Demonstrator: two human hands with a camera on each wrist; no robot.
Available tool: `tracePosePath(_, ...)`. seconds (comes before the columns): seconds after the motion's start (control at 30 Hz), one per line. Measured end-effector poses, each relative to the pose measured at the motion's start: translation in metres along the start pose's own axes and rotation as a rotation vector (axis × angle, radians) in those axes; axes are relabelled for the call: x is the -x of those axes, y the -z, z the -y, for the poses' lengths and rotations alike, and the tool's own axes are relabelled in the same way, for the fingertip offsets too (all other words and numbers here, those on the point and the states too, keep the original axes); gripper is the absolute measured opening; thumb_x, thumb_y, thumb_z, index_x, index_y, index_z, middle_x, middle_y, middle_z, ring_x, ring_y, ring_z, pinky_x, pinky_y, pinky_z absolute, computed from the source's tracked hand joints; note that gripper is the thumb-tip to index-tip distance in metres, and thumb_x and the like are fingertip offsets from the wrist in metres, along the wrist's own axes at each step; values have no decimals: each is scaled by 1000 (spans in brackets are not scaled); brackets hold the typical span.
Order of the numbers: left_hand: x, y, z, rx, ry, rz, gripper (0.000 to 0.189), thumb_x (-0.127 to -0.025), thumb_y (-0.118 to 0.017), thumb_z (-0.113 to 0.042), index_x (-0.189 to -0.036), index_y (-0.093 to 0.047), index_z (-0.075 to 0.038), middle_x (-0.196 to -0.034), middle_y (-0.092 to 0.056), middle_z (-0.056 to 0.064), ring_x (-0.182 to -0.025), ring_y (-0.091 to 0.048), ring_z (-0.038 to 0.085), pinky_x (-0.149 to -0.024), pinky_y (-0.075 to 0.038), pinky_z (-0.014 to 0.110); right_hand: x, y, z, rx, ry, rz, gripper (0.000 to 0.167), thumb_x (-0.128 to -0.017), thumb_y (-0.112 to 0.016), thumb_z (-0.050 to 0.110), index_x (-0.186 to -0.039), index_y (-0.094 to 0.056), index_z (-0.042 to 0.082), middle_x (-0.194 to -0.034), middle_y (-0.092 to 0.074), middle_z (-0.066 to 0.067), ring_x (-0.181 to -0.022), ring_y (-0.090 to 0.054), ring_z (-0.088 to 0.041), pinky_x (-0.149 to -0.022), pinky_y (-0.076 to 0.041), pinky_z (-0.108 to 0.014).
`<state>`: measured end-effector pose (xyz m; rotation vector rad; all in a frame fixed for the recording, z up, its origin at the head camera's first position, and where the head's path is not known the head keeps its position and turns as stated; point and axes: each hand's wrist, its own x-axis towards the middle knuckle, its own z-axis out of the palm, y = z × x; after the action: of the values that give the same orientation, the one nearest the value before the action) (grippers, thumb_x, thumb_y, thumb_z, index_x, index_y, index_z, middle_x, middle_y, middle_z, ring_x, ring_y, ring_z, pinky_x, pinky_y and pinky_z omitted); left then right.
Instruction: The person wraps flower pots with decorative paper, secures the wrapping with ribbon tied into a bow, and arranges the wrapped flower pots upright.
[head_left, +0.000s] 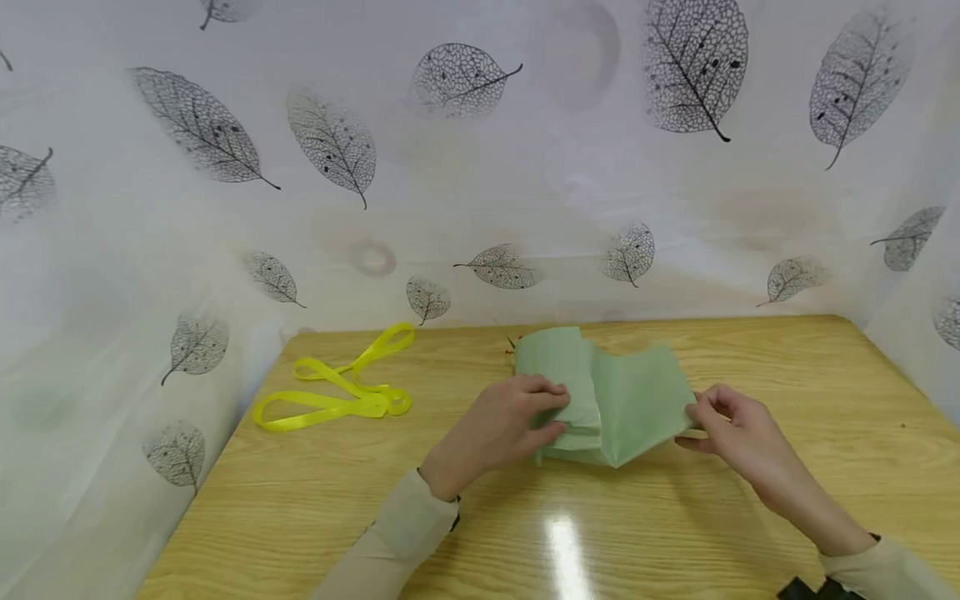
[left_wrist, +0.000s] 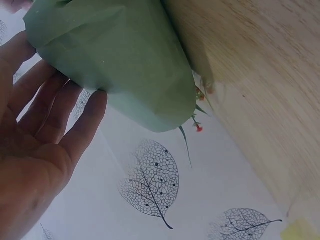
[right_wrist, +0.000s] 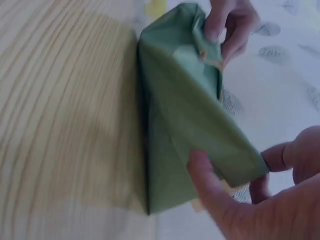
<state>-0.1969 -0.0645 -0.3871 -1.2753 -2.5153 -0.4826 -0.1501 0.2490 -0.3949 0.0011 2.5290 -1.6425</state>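
Note:
A sheet of pale green wrapping paper (head_left: pixel 641 392) lies partly folded over at the back middle of the table. My left hand (head_left: pixel 510 417) rests on its folded left part; the left wrist view shows the fingers (left_wrist: pixel 87 120) fairly straight against the paper's side. With thumb and fingers, my right hand (head_left: pixel 738 433) pinches the paper's right corner and holds that flap out to the side. Small red flowers (left_wrist: pixel 199 128) with thin green leaves poke out of the wrap's far end. The rest of what the paper covers is hidden.
A looped yellow ribbon (head_left: pixel 360 406) lies on the wooden table (head_left: pixel 360 517) to the left. Behind the table hangs a white cloth (head_left: pixel 450 183) with a leaf print, which also runs along the left side.

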Motion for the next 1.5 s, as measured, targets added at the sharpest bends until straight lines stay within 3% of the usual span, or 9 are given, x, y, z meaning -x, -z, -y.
tracePosePath(0.1,0,0,0,1,-8,-5,34,-94,-76,-29,-123,-75,-11,-123,-74,1,-112,-70,14,-97,-56,26,-2,8,-6,127,-86,40,47,-109,-48,37,-122,-52,-7,-128,-60,-25,-88,-69,-11,-76,-62,-34)
tracePosePath(0.23,-1,0,0,2,-13,-2,34,-94,-76,-29,-122,-75,-11,-123,-74,0,-112,-70,14,-97,-56,26,-6,15,-16,262,-119,84,57,-105,-53,49,-126,-59,-3,-98,-70,-9,-77,-63,-15,-65,-55,-31)
tracePosePath(0.37,-2,0,0,15,-1,10,33,-94,-76,-28,-122,-75,-12,-122,-74,0,-112,-69,13,-97,-56,26,-7,22,-25,260,-103,103,50,-107,-51,44,-116,-64,-2,-79,-61,-1,-63,-51,-12,-55,-45,-29)
tracePosePath(0.57,-5,0,-2,7,-7,20,30,-94,-76,-26,-120,-76,-13,-119,-74,-2,-108,-69,12,-94,-56,25,-12,27,-34,196,-142,155,48,-107,-52,41,-118,-63,-4,-71,-51,2,-58,-44,-10,-54,-44,-28)
tracePosePath(0.87,-3,2,-2,6,12,15,30,-94,-76,-25,-120,-76,-12,-120,-74,-1,-109,-69,14,-93,-57,25,-22,37,-44,-99,-146,159,39,-110,-46,39,-116,-57,2,-99,-62,10,-84,-61,-6,-72,-55,-29)
tracePosePath(1.13,-3,1,-2,0,10,11,30,-94,-76,-27,-120,-76,-12,-120,-74,-1,-109,-69,13,-94,-56,23,-25,31,-45,-49,-129,74,43,-109,-48,41,-117,-58,-1,-91,-67,15,-84,-66,-3,-74,-58,-29)
tracePosePath(1.23,-3,2,-2,7,16,13,30,-94,-76,-26,-121,-76,-12,-120,-74,0,-110,-69,14,-94,-56,23,-26,34,-45,-53,-134,134,50,-109,-46,41,-128,-52,-5,-97,-68,12,-87,-66,-5,-74,-57,-30)
tracePosePath(1.37,-2,3,-2,25,22,14,31,-94,-76,-24,-121,-76,-11,-121,-74,0,-110,-69,14,-94,-56,23,-25,45,-51,-92,-118,323,60,-110,-48,31,-147,-29,-13,-111,-70,6,-96,-69,-9,-82,-59,-33)
tracePosePath(1.5,-2,3,-2,24,25,17,31,-94,-76,-24,-122,-76,-11,-121,-74,0,-110,-69,14,-95,-56,23,-20,56,-60,-102,-73,454,62,-106,-55,15,-148,-20,-16,-110,-70,4,-98,-70,-12,-86,-60,-35)
